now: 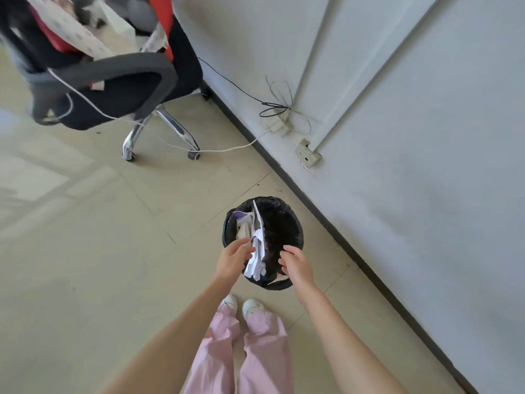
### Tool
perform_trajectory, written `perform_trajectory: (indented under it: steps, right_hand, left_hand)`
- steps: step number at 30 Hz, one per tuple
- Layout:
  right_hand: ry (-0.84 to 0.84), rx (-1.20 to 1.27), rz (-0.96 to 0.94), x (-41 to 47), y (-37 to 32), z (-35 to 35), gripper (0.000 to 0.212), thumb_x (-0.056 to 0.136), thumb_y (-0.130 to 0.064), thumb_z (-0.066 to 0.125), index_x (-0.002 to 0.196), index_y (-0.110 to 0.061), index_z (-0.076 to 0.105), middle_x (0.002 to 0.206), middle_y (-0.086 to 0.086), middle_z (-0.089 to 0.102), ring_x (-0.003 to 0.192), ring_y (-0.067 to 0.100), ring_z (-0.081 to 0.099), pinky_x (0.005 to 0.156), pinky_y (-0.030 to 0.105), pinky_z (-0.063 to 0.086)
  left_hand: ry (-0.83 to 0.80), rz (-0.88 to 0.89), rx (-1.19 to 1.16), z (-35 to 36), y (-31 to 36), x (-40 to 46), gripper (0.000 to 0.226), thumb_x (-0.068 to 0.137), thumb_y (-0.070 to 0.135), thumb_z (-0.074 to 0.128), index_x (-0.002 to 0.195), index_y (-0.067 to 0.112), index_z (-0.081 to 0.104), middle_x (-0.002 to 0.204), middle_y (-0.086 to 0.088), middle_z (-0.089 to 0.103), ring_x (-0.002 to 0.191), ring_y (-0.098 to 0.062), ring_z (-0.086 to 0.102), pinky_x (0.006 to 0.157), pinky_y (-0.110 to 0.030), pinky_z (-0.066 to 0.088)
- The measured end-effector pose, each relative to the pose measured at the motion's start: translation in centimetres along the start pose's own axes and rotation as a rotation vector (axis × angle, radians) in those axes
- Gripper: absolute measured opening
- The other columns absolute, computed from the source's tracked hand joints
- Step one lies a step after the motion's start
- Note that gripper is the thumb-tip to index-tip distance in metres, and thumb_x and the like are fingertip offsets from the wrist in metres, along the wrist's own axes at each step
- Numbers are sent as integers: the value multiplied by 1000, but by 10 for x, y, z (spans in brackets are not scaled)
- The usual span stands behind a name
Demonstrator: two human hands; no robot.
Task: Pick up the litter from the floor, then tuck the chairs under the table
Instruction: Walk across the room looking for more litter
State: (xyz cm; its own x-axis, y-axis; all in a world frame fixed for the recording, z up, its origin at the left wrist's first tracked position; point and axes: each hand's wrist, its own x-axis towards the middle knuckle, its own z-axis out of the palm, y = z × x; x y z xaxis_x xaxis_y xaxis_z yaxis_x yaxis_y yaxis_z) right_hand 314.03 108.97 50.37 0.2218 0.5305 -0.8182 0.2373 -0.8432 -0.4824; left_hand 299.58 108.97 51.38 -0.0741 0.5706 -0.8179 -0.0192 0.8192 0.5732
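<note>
A small round bin (287, 223) lined with a black bag stands on the floor just in front of my feet. Crumpled white and purple paper litter (255, 245) sticks up inside it on its left side. My left hand (234, 258) hovers at the bin's near left rim, fingers loosely extended beside the paper, touching or nearly touching it. My right hand (295, 261) hangs over the near right rim, fingers relaxed and pointing down, holding nothing. A black office chair (113, 81) piled with bags and clothes stands at the upper left.
A grey wall (397, 137) with a dark skirting runs diagonally on the right. Loose cables (278, 106) and a socket (308, 155) hang on it. A white cord (221, 150) trails across the floor past the chair's chrome legs (170, 129). Tiled floor (99, 251) spreads left.
</note>
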Motion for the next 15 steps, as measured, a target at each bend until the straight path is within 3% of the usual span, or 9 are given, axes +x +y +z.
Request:
perform_trajectory:
  steps: [2, 6, 10, 11, 15]
  right_hand:
    - [-67, -76, -99, -34, -24, 1, 24, 88, -19, 45, 106, -19, 60, 105, 0, 63, 107, 22, 57, 99, 41, 44]
    - [-201, -236, -363, -107, -68, 6, 31, 91, -17, 47, 121, -15, 56, 120, 0, 61, 108, 11, 55, 89, 22, 40]
    - [-377, -369, -575, -174, -90, 18, 37, 90, -8, 47, 127, -9, 51, 127, 6, 58, 109, 9, 52, 79, -1, 36]
    - [-422, -383, -622, -190, -91, 22, 37, 90, -9, 48, 127, -10, 51, 127, 6, 58, 107, 8, 52, 79, 0, 36]
    - [-606, -429, -774, -233, -79, 39, 33, 92, -10, 49, 123, -17, 52, 119, -1, 60, 111, 13, 57, 95, 24, 43]
  left_hand:
    - [30, 49, 11, -8, 14, -37, 32, 93, 16, 43, 123, 12, 53, 102, -4, 66, 97, -19, 59, 77, -27, 45]
    - [102, 179, 123, -28, 32, -108, 31, 92, 14, 44, 120, 11, 57, 98, -6, 68, 86, -18, 60, 63, -16, 43]
    - [237, 256, 114, -54, 26, -180, 29, 91, 15, 46, 118, 14, 58, 107, -9, 69, 97, -23, 63, 81, -29, 44]
    - [274, 288, 87, -61, 21, -198, 29, 92, 13, 46, 119, 13, 58, 108, -9, 69, 97, -21, 63, 82, -27, 44]
    - [467, 373, -103, -87, -20, -263, 28, 94, 8, 44, 120, 8, 56, 103, -10, 68, 86, -16, 61, 67, -8, 43]
